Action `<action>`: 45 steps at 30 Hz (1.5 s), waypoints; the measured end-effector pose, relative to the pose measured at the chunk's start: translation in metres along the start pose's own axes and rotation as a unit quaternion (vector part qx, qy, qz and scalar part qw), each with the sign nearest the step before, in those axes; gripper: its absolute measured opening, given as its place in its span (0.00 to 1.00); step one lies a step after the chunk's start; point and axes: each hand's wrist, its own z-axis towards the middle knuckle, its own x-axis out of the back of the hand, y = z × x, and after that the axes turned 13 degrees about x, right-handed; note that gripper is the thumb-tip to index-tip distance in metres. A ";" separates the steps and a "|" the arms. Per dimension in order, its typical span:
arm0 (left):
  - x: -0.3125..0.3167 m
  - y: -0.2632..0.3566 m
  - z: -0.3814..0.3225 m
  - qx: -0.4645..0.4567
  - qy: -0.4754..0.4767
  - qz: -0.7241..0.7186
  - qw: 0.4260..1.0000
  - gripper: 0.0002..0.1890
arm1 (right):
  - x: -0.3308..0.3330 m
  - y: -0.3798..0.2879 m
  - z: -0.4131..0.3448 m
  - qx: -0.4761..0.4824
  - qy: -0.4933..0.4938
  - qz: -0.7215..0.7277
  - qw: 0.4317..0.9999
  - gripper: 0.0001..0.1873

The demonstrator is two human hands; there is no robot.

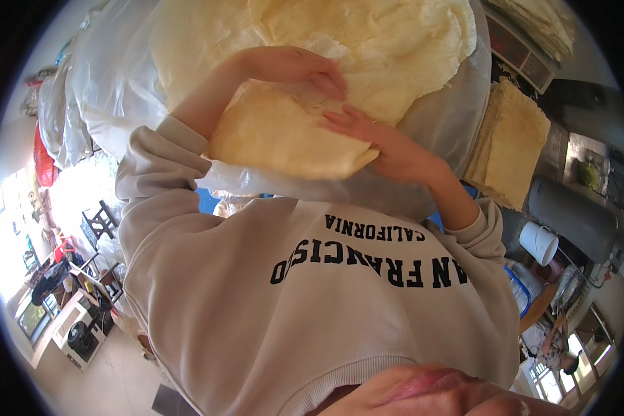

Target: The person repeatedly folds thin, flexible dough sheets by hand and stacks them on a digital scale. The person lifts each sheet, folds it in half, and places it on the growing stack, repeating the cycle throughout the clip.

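Observation:
A large, thin, pale yellow sheet (pixel 395 31) with uneven edges lies before me on clear plastic film; its material I cannot tell. On its near side rests a folded yellow piece (pixel 275 135), its near edge towards my chest. My left hand (pixel 312 70) reaches across the far side of this piece, palm down, its fingers blurred. From the other side, my right hand (pixel 364 130) lies over the piece's right end, fingers spread and close to the left fingertips. A turned-up corner shows beside the right palm. Neither hand plainly grips anything. The undersides of both hands are hidden.
Plastic film (pixel 114 62) bunches at the left. A stack of similar yellow sheets (pixel 515 140) stands at the right, near a white bucket (pixel 538 243) and a dark grey rounded object (pixel 572 221). Further back at the lower right is another person (pixel 554 351). Chairs and a fan are at the left.

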 end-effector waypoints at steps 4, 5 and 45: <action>0.040 0.000 -0.039 0.117 0.130 -0.015 0.984 0.26 | 0.018 0.012 -0.006 -0.217 0.328 0.384 0.835 0.29; 0.042 0.001 -0.047 0.139 0.201 -0.081 0.966 0.27 | 0.021 0.016 -0.007 -0.198 0.387 0.499 0.750 0.29; -0.160 0.234 0.154 -0.258 0.077 -0.303 0.914 0.13 | 0.015 0.010 -0.250 -0.064 0.784 -0.003 0.618 0.19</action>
